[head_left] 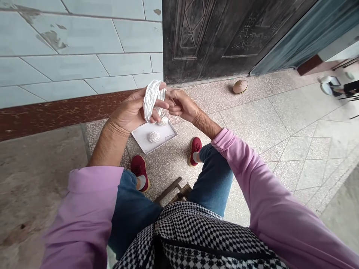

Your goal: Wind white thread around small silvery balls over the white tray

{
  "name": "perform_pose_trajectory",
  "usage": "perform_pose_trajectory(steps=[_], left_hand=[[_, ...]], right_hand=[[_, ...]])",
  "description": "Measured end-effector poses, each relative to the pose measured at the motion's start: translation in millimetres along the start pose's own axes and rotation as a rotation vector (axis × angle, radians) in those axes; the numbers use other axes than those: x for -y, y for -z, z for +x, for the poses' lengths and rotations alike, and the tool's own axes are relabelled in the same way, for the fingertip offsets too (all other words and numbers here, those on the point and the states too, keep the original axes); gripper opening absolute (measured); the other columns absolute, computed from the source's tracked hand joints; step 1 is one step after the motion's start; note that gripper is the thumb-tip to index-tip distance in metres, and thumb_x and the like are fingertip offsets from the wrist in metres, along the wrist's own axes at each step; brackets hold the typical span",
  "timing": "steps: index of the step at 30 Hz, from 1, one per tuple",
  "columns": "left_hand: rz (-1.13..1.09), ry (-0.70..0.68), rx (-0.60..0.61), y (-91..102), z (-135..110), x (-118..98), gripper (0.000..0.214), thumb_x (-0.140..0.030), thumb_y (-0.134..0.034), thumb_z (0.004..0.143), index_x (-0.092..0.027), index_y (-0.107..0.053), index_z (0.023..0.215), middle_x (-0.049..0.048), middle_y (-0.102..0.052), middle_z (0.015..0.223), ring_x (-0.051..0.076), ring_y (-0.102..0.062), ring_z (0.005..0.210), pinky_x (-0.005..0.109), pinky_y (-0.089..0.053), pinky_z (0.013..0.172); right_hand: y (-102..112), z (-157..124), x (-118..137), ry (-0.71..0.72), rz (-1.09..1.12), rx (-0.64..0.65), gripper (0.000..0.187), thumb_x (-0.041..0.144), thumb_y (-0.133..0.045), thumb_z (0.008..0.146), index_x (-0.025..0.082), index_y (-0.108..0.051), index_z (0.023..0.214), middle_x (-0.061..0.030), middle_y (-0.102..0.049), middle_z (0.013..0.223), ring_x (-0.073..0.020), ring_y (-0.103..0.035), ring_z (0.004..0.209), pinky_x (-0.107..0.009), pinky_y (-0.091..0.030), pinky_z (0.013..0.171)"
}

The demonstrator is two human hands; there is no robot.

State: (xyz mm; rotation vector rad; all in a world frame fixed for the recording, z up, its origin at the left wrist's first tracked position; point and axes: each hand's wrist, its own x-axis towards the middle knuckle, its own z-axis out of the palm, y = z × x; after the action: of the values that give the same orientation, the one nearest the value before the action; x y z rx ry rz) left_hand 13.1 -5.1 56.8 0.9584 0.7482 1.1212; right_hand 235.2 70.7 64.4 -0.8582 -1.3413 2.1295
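Observation:
My left hand (pixel 129 112) is raised in front of me with a thick skein of white thread (pixel 151 98) looped around its fingers, which curl to hold it. My right hand (pixel 181 104) sits just to its right, fingers pinched together on a thin strand leading from the skein. Below both hands a white square tray (pixel 140 136) lies on the floor. Two small balls of white thread (pixel 154 137) rest on it, one partly hidden behind my left hand.
I sit on a low wooden stool (pixel 175 192), red shoes (pixel 139 170) either side of the tray. A tiled wall (pixel 78 56) stands left, a dark carved door (pixel 218 33) ahead. An oval brown object (pixel 240 86) lies by the door; items sit far right.

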Motion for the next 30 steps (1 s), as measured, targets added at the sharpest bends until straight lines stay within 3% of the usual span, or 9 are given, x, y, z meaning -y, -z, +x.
perform_pose_trajectory(steps=[4, 8, 11, 13, 16, 19, 22, 26, 30], left_hand=[[0.060, -0.007, 0.021, 3.0, 0.2, 3.5, 0.064, -0.049, -0.097, 0.105, -0.015, -0.085, 0.158, 0.0080, -0.093, 0.093, 0.021, -0.071, 0.054, 0.032, -0.056, 0.054], [0.101, -0.110, -0.042, 11.6, 1.4, -2.1, 0.047, -0.065, -0.092, 0.108, -0.020, -0.084, 0.121, 0.0034, -0.070, 0.073, 0.024, -0.064, 0.064, 0.041, -0.061, 0.065], [0.082, -0.135, -0.178, 16.2, 1.1, -9.7, 0.035, -0.050, -0.093, 0.106, -0.023, -0.086, 0.127, 0.0007, -0.059, 0.077, 0.025, -0.064, 0.078, 0.047, -0.069, 0.087], [0.079, -0.146, -0.227, 15.1, -0.4, -12.2, 0.039, -0.036, -0.097, 0.100, -0.022, -0.088, 0.136, 0.0020, -0.064, 0.084, 0.025, -0.067, 0.086, 0.051, -0.071, 0.103], [0.103, -0.125, -0.226, 7.9, -2.2, -10.4, 0.047, -0.027, -0.103, 0.093, -0.016, -0.092, 0.137, 0.0121, -0.084, 0.108, 0.028, -0.077, 0.104, 0.053, -0.071, 0.112], [0.112, -0.061, -0.258, -1.8, -0.2, -4.4, 0.044, -0.028, -0.104, 0.093, -0.014, -0.094, 0.134, 0.0207, -0.092, 0.135, 0.031, -0.082, 0.122, 0.048, -0.074, 0.106], [0.106, 0.008, -0.330, -10.8, 5.0, 2.4, 0.036, -0.023, -0.104, 0.091, -0.015, -0.095, 0.125, 0.0188, -0.094, 0.132, 0.029, -0.082, 0.116, 0.039, -0.072, 0.088], [0.140, 0.071, -0.314, -21.1, 7.9, 8.3, 0.026, -0.019, -0.103, 0.089, -0.017, -0.093, 0.113, 0.0134, -0.092, 0.114, 0.024, -0.077, 0.099, 0.033, -0.066, 0.077], [0.191, 0.144, -0.258, -28.1, 2.8, 9.2, 0.018, -0.013, -0.097, 0.090, -0.016, -0.089, 0.105, 0.0117, -0.089, 0.104, 0.022, -0.076, 0.089, 0.033, -0.065, 0.077]], right_hand=[[-9.4, -2.2, 0.7, -0.013, 0.026, 0.017, 0.043, 0.030, -0.080, 0.137, 0.025, -0.059, 0.100, 0.0167, -0.026, 0.068, -0.0093, -0.009, 0.059, -0.018, -0.015, 0.047], [-16.9, -11.0, 5.6, -0.008, 0.066, -0.059, 0.041, 0.026, -0.072, 0.139, 0.024, -0.062, 0.100, 0.0163, -0.023, 0.067, -0.0105, -0.009, 0.061, -0.018, -0.018, 0.049], [-17.0, -20.0, 13.4, -0.035, 0.105, -0.155, 0.037, 0.029, -0.081, 0.135, 0.026, -0.064, 0.102, 0.0139, -0.022, 0.071, -0.0118, -0.014, 0.064, -0.020, -0.023, 0.053], [-16.4, -25.3, 18.1, -0.043, 0.120, -0.206, 0.036, 0.030, -0.086, 0.133, 0.026, -0.066, 0.103, 0.0127, -0.022, 0.073, -0.0126, -0.019, 0.065, -0.022, -0.025, 0.054], [-18.8, -32.1, 23.4, -0.007, 0.117, -0.251, 0.035, 0.031, -0.086, 0.132, 0.026, -0.068, 0.103, 0.0118, -0.020, 0.074, -0.0131, -0.021, 0.066, -0.025, -0.026, 0.056], [-26.2, -37.0, 27.3, 0.039, 0.100, -0.287, 0.031, 0.031, -0.087, 0.131, 0.025, -0.071, 0.104, 0.0114, -0.018, 0.076, -0.0135, -0.022, 0.066, -0.026, -0.026, 0.056], [-31.5, -38.4, 29.4, 0.082, 0.057, -0.313, 0.022, 0.031, -0.085, 0.130, 0.025, -0.076, 0.111, 0.0112, -0.017, 0.077, -0.0145, -0.022, 0.067, -0.028, -0.027, 0.058], [-20.0, -33.8, 28.3, 0.168, -0.191, -0.289, 0.011, 0.036, -0.084, 0.127, 0.025, -0.083, 0.122, 0.0102, -0.023, 0.076, -0.0162, -0.031, 0.069, -0.030, -0.034, 0.064], [4.2, -27.5, 24.9, 0.347, -0.828, -0.262, 0.021, 0.030, -0.069, 0.129, 0.019, -0.087, 0.133, 0.0040, -0.054, 0.082, -0.0191, -0.055, 0.084, -0.034, -0.054, 0.086]])
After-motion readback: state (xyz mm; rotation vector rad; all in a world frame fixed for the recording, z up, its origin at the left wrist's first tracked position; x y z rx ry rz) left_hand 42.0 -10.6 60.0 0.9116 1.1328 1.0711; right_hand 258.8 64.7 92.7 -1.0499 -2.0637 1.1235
